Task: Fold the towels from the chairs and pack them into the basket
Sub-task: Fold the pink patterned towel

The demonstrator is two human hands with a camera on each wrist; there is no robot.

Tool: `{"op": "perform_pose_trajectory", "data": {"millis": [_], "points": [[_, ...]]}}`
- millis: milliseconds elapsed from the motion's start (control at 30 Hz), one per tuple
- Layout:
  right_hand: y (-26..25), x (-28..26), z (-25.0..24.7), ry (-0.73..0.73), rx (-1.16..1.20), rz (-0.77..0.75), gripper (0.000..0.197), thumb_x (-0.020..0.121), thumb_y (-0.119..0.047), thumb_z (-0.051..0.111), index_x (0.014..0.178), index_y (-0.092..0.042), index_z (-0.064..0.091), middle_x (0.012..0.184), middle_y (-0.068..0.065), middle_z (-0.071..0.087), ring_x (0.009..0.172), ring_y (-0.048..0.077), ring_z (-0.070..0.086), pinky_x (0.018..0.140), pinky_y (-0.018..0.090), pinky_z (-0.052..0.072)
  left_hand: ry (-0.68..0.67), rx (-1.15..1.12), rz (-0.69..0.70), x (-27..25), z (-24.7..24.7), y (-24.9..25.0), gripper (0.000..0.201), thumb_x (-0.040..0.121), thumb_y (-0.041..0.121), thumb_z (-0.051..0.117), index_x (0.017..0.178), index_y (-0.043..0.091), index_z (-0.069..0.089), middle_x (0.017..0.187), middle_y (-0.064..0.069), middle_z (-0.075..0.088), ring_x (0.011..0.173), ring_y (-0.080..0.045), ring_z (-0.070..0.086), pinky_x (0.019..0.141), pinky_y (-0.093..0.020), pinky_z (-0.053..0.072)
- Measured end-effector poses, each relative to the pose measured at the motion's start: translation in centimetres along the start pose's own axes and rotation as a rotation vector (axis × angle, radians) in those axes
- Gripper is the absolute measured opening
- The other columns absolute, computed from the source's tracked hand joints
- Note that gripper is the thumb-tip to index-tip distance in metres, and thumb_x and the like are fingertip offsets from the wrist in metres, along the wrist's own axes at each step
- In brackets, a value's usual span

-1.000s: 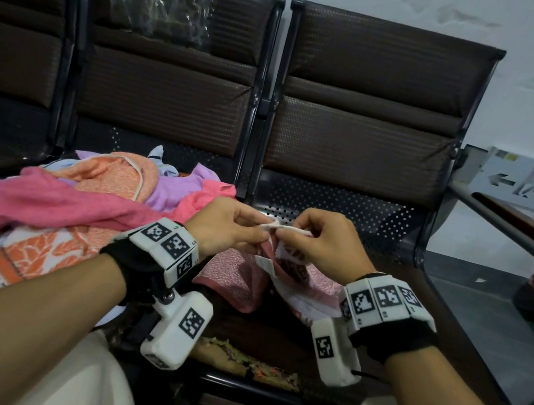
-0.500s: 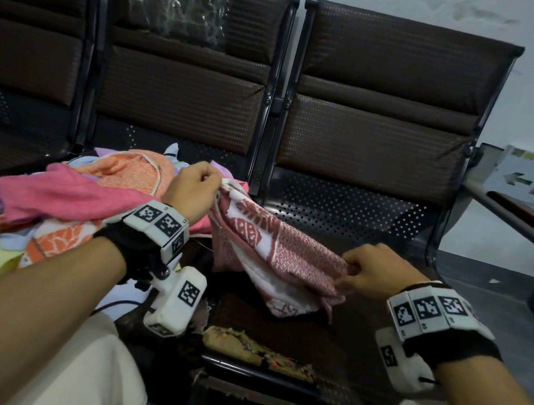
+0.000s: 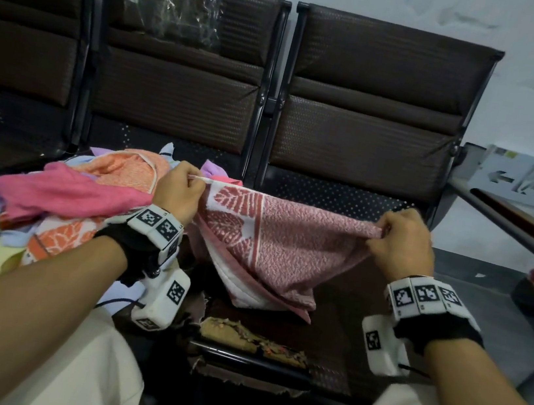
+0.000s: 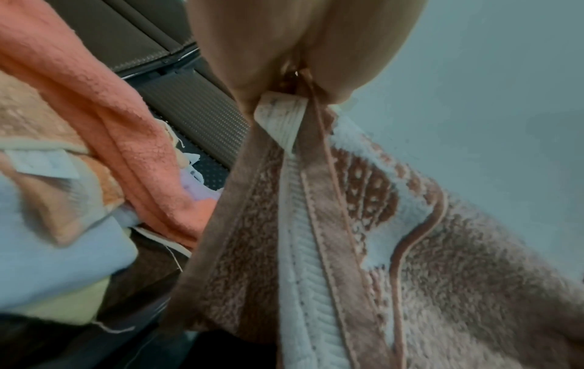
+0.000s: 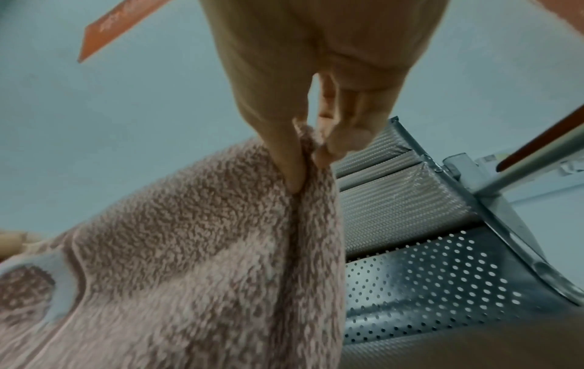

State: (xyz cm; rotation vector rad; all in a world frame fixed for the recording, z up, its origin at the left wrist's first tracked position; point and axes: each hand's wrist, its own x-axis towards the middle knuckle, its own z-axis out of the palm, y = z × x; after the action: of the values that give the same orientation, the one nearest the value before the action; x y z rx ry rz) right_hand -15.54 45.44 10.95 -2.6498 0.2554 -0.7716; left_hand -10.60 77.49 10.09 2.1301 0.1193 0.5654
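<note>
A row of dark brown padded chairs (image 3: pixel 367 113) with perforated metal seats stands against a pale, scuffed wall. On the seat to the left lies a loose pile of towels (image 3: pixel 64 197) in pink, orange, lilac and yellow, none of them folded. No basket is in view.

The dusty-pink towel (image 3: pixel 288 239), with a white leaf-pattern border at its left end, is held above the right-hand seat. It is stretched between 2 grip points, so its top edge runs nearly straight; this most likely serves to square the cloth before the first fold. The lower part hangs doubled and rests on the seat.

The left hand (image 3: pixel 179 191) is raised just beside the pile, knuckles up, fingers curled, pinching the bordered corner and its white hem tab (image 4: pixel 281 119). The right hand (image 3: pixel 403 237) is held well to the right at about the same height, thumb and fingertips (image 5: pixel 292 172) nipping a gathered pleat of the plain end.
</note>
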Motion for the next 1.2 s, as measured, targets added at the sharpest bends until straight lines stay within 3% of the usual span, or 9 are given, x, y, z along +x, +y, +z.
{"op": "perform_pose_trajectory", "data": {"millis": [133,233,367,467,667,800,867,967,1200], "points": [[1.0,-0.9,0.7,-0.794,-0.152,0.045,0.036,0.067,-0.051,0.080,0.066,-0.016,0.071,0.065,0.000,0.067,0.060,0.012,0.063,0.055,0.026,0.053,-0.097,0.064,0.046,-0.1,0.0,-0.7,0.013,0.089,0.009,0.051,0.095,0.008,0.062,0.090,-0.002,0.060,0.083,-0.016,0.051,0.069,-0.023,0.033],[0.9,-2.1,1.9,-1.058,-0.089,0.094,0.058,0.079,-0.070,0.054,0.067,-0.017,0.076,0.059,-0.001,0.070,0.050,0.010,0.063,0.053,0.022,0.054,-0.403,0.097,0.124,-1.0,0.6,-1.1,0.016,0.088,0.004,0.053,0.080,0.015,0.060,0.079,0.002,0.059,0.080,-0.016,0.053,0.068,-0.024,0.039],[0.6,-2.3,3.2,-0.920,-0.096,-0.030,0.047,0.089,-0.053,0.056,0.064,-0.016,0.070,0.060,0.000,0.068,0.050,0.008,0.062,0.050,0.020,0.050,-0.696,0.196,0.174,-2.1,1.0,-1.4,0.025,0.090,0.002,0.048,0.074,0.020,0.055,0.072,0.006,0.054,0.071,-0.013,0.051,0.062,-0.019,0.039],[0.1,-2.3,3.9,-0.828,-0.141,-0.106,0.026,0.080,-0.044,0.072,0.072,-0.021,0.061,0.069,-0.005,0.064,0.061,0.006,0.058,0.050,0.020,0.041,-0.718,0.206,0.111,-2.3,1.2,-1.3,0.027,0.094,0.005,0.040,0.074,0.019,0.053,0.065,0.004,0.051,0.058,-0.010,0.044,0.053,-0.021,0.034],[-0.6,-2.6,4.7,-0.907,-0.308,-0.035,0.033,0.077,-0.034,0.075,0.095,-0.012,0.059,0.089,0.004,0.065,0.080,0.022,0.064,0.071,0.036,0.055,-0.603,0.146,0.022,-1.4,1.2,-1.2,0.031,0.095,0.009,0.034,0.070,0.016,0.051,0.073,-0.005,0.051,0.070,-0.021,0.046,0.066,-0.028,0.036],[-0.2,-1.9,4.4,-0.865,-0.131,0.073,0.008,0.080,-0.013,0.072,0.085,-0.007,0.069,0.064,0.004,0.067,0.051,0.013,0.064,0.050,0.026,0.055,-0.469,0.149,-0.014,-0.6,0.7,-1.2,0.025,0.095,0.011,0.032,0.084,0.011,0.054,0.101,-0.015,0.057,0.091,-0.027,0.052,0.088,-0.036,0.040],[0.2,-1.4,4.0,-0.823,-0.035,0.151,0.004,0.079,-0.010,0.072,0.082,-0.008,0.070,0.067,0.007,0.069,0.057,0.017,0.066,0.055,0.028,0.058,-0.388,0.176,-0.032,-0.4,0.5,-1.2,0.024,0.095,0.012,0.032,0.093,0.012,0.056,0.110,-0.017,0.058,0.102,-0.031,0.055,0.093,-0.037,0.041],[1.0,-1.4,3.5,-0.852,-0.031,0.227,0.005,0.076,-0.005,0.070,0.080,-0.007,0.072,0.072,0.010,0.069,0.065,0.023,0.067,0.065,0.034,0.061,-0.257,0.204,-0.059,-0.2,0.3,-1.2,0.027,0.094,0.011,0.033,0.102,0.005,0.058,0.113,-0.019,0.061,0.104,-0.034,0.057,0.092,-0.038,0.044],[2.1,-1.3,2.3,-0.674,0.259,0.465,0.022,0.084,-0.013,0.070,0.068,-0.006,0.057,0.053,0.010,0.065,0.048,0.022,0.065,0.042,0.026,0.050,-0.131,0.211,-0.029,-0.1,0.2,-1.6,0.026,0.091,0.002,0.040,0.100,0.001,0.064,0.112,-0.020,0.062,0.099,-0.036,0.060,0.088,-0.042,0.048]]}}
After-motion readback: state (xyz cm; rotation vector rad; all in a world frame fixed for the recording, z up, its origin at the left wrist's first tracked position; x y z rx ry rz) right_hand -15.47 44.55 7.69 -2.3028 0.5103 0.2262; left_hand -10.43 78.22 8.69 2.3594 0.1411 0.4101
